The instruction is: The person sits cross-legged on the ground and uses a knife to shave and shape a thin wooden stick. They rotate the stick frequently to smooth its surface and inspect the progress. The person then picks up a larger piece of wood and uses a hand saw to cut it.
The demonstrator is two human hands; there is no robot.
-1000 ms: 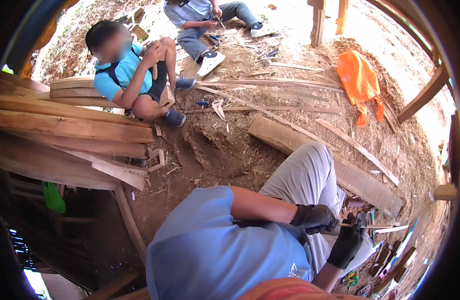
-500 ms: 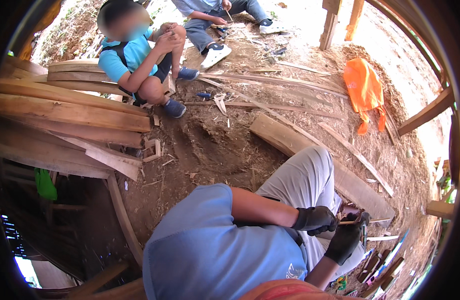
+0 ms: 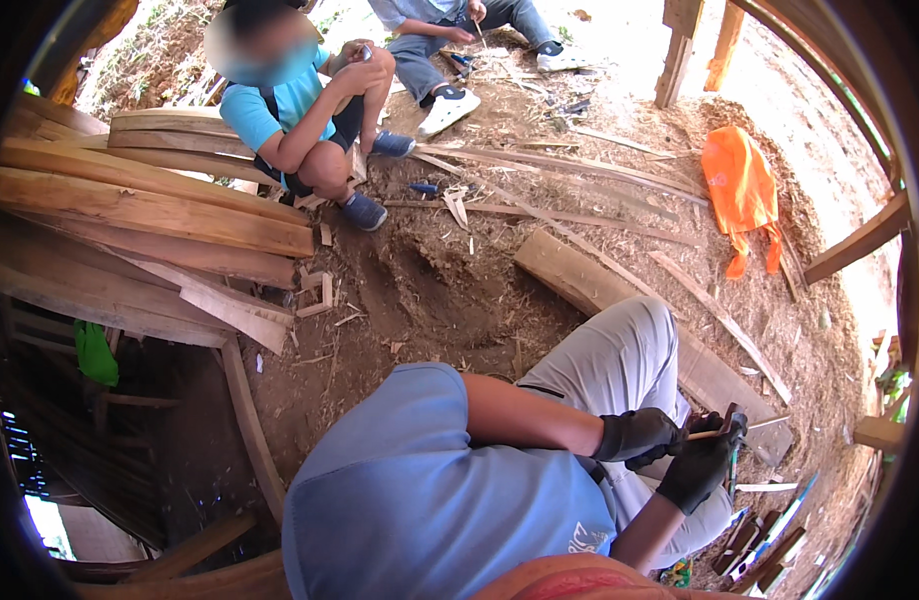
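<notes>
My left hand (image 3: 640, 436), in a black glove, is closed around one end of a thin wooden stick (image 3: 702, 435). The stick runs level to my right hand (image 3: 702, 470), also black-gloved, and a pale length shows past it. My right fingers are curled closed at the stick. A small reddish-brown piece (image 3: 731, 413) sticks up at the thumb; its kind cannot be made out. Both hands are held close together in front of my bent leg (image 3: 620, 350) in grey trousers. The gloves hide much of what lies between the fingers.
A thick plank (image 3: 580, 272) lies beyond my knee. Long thin strips (image 3: 540, 209) and shavings litter the dirt. Curved boards (image 3: 150, 210) are stacked at left. A person in light blue (image 3: 270, 115) crouches ahead; another sits behind. An orange bag (image 3: 742, 190) lies at right.
My right hand has turned slightly, and the reddish-brown piece now shows upright at its thumb. The stick is tilted a little more. The whole view has shifted slightly.
</notes>
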